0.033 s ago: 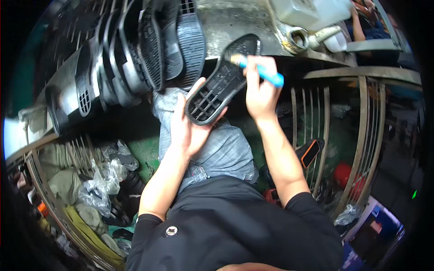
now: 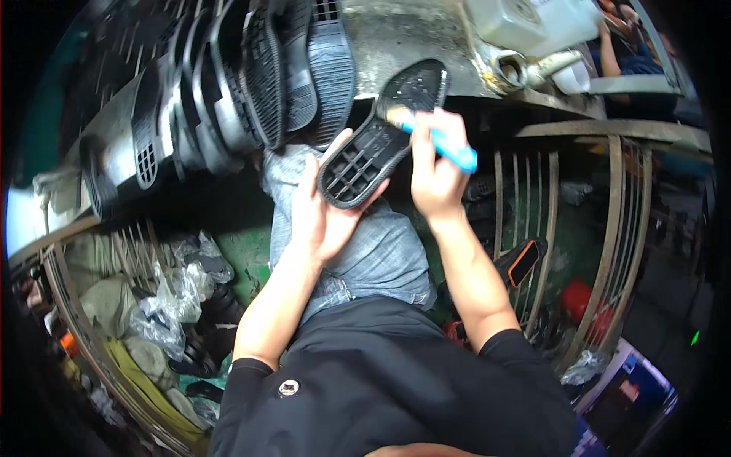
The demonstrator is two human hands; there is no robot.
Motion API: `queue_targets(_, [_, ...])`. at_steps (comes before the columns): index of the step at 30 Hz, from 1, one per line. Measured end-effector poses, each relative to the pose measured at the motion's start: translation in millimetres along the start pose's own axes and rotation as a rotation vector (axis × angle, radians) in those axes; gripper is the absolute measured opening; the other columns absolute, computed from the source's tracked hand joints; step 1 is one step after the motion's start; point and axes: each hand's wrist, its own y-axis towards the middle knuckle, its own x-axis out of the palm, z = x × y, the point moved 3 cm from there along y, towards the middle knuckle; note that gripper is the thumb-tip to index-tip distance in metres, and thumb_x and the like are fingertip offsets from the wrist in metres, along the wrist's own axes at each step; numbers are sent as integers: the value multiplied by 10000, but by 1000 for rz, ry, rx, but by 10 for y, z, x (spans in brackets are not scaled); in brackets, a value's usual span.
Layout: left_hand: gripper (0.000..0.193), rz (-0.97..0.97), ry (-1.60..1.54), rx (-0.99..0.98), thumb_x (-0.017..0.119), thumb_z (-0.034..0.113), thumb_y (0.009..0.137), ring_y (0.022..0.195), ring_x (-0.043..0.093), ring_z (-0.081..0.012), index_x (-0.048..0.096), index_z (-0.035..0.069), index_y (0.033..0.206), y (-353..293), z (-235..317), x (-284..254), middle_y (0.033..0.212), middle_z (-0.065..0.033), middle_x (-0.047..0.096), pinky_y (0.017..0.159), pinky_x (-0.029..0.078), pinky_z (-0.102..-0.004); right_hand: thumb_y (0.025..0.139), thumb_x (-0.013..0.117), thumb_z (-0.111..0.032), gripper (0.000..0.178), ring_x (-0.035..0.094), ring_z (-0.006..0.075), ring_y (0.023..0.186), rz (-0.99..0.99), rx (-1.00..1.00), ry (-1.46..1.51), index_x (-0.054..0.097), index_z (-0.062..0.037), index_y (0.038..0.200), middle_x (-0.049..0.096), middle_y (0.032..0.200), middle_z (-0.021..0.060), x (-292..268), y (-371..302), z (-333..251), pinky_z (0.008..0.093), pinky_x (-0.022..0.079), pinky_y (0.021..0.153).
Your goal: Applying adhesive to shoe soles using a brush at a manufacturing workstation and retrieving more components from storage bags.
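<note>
A black shoe sole (image 2: 353, 175), its inner side up with a grid of square hollows in the nearer end, lies tilted across my left hand (image 2: 324, 221). The thumb rests along its left edge and the fingers curl under it. My right hand (image 2: 439, 175) is closed around the blue handle of a brush (image 2: 462, 158). Its pale bristles touch the sole near the narrow middle. Wet-looking shiny specks dot the far end of the sole. Past it, several more black soles (image 2: 333, 76) stand and lean in a row on the bench.
Whitish plastic containers (image 2: 506, 23) and a crusted pot (image 2: 509, 68) occupy the bench's (image 2: 396, 34) far right. Metal racks (image 2: 613, 190) flank me; clear plastic bags (image 2: 164, 305) fill the left one. A black-and-orange object (image 2: 524, 263) sits at the right rack. Another person's arm (image 2: 609, 53) shows top right.
The brush has slid a little along the sole, from the far end toward the narrow middle. My left hand keeps its hold, and the whole view has shifted slightly.
</note>
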Motion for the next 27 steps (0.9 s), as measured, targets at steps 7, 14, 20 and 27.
queue_targets(7, [655,-157,-252,-65,367,516,1182,1431,591,-325,400,101,1688,-19,52,-94,1618,-178,552,1229,454,-514,895,787,-110,220,703,367,945,-342,-202,204,740,-17,1088,709,998,161,-61,-241,-873,539,567,991])
queue_targets(14, [746,-34,217,104,316,625,1158,1450,580,-316,388,106,1688,67,210,266,1605,-157,559,1217,477,-524,997,703,-73,65,647,160,751,-274,155,341,701,-8,999,692,822,70,-445,521,-400,319,532,719])
queue_targets(20, [602,-59,397,465,449,464,1181,1452,575,-237,432,84,1648,419,598,693,1612,-80,560,1262,428,-477,1111,616,-143,173,649,175,881,35,-153,223,638,19,1166,682,1067,130,5,357,-466,330,545,831])
queue_targets(27, [556,60,488,612,526,128,1139,1264,651,-283,356,83,1667,1534,1953,1481,1408,-125,633,1087,529,-552,1163,552,-183,263,644,170,1049,12,208,384,578,20,1330,631,1259,110,48,188,-229,327,519,998])
